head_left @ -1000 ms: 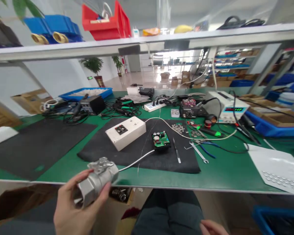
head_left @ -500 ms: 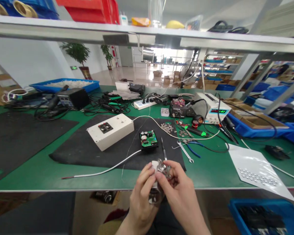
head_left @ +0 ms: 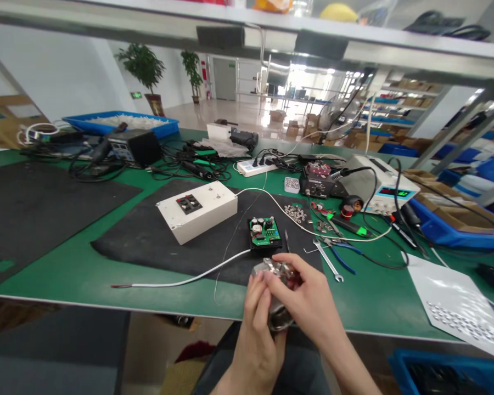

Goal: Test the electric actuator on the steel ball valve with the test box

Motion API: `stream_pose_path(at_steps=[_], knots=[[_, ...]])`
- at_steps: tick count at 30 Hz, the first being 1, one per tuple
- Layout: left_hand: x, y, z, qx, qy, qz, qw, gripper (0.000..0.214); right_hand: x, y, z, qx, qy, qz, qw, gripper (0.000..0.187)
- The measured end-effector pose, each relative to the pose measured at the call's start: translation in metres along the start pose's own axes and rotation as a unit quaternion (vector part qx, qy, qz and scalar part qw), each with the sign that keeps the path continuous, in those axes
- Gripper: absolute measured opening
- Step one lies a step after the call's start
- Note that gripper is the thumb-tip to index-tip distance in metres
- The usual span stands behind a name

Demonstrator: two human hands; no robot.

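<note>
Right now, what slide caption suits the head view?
Left hand and right hand hold a metal fitting near a circuit board.

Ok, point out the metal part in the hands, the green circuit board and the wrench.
Metal part (head_left: 280, 317), head view: its lower body.
Green circuit board (head_left: 265, 232), head view: middle of its component side.
Wrench (head_left: 328, 261), head view: middle of its shaft.

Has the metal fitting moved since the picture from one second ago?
Yes, rightward: the metal fitting was left of the green circuit board and is now on its near side.
</note>
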State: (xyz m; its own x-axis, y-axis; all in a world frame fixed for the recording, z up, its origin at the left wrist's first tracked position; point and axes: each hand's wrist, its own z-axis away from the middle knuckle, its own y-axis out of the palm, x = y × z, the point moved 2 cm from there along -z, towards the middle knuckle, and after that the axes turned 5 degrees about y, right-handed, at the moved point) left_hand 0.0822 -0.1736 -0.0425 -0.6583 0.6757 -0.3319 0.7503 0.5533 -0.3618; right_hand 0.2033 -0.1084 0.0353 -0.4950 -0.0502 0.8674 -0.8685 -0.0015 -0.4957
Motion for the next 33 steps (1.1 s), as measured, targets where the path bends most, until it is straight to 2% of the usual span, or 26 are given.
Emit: stream_pose_path(at_steps=[4,7,10,13,16,19,22,23,24,25,26,27,30,33], knots=[[-0.003,-0.013,0.004,0.080,0.038,0.034,0.996,0.063,-0.014,-0.015,-0.012,0.075,-0.016,0.012,0.997,0.041],[0.005,-0.025,-0.005,0.068,0.037,0.069,0.995,0.052,-0.024,-0.026,-0.019,0.128,-0.035,0.010,0.991,0.050],[0.021,-0.031,-0.025,0.062,-0.013,0.068,0.996,0.055,-0.023,-0.029,-0.024,0.167,-0.048,0.017,0.985,0.058],[0.035,-0.026,-0.048,0.147,-0.080,0.125,0.978,0.063,-0.017,-0.025,-0.024,0.200,-0.064,0.025,0.977,0.065],[0.040,-0.018,-0.060,0.223,-0.131,0.202,0.945,0.054,-0.013,-0.025,-0.021,0.209,-0.071,0.027,0.975,0.067],[0.040,-0.015,-0.060,0.235,-0.162,0.219,0.933,0.048,-0.013,-0.043,-0.020,0.211,-0.074,0.075,0.972,0.075],[0.041,-0.014,-0.057,0.232,-0.190,0.225,0.927,0.045,-0.021,-0.070,-0.038,0.239,-0.100,0.118,0.959,0.083],[0.041,-0.014,-0.056,0.232,-0.197,0.232,0.924,0.046,-0.026,-0.078,-0.050,0.227,-0.104,0.121,0.961,0.074],[0.041,-0.014,-0.056,0.231,-0.205,0.240,0.920,0.045,-0.033,-0.085,-0.065,0.181,-0.103,0.133,0.969,0.057],[0.042,-0.014,-0.055,0.230,-0.211,0.247,0.917,0.045,-0.041,-0.091,-0.082,0.106,-0.096,0.171,0.975,0.041],[0.043,-0.014,-0.055,0.229,-0.214,0.252,0.916,0.044,-0.050,-0.094,-0.099,0.019,-0.086,0.235,0.968,0.032],[0.043,-0.014,-0.055,0.226,-0.213,0.256,0.916,0.044,-0.059,-0.094,-0.116,-0.024,-0.079,0.266,0.960,0.029],[0.045,-0.014,-0.054,0.215,-0.186,0.258,0.923,0.045,-0.081,-0.084,-0.152,-0.058,-0.092,0.319,0.942,0.028],[0.046,-0.015,-0.054,0.208,-0.167,0.254,0.930,0.046,-0.093,-0.074,-0.166,-0.064,-0.105,0.346,0.930,0.027]])
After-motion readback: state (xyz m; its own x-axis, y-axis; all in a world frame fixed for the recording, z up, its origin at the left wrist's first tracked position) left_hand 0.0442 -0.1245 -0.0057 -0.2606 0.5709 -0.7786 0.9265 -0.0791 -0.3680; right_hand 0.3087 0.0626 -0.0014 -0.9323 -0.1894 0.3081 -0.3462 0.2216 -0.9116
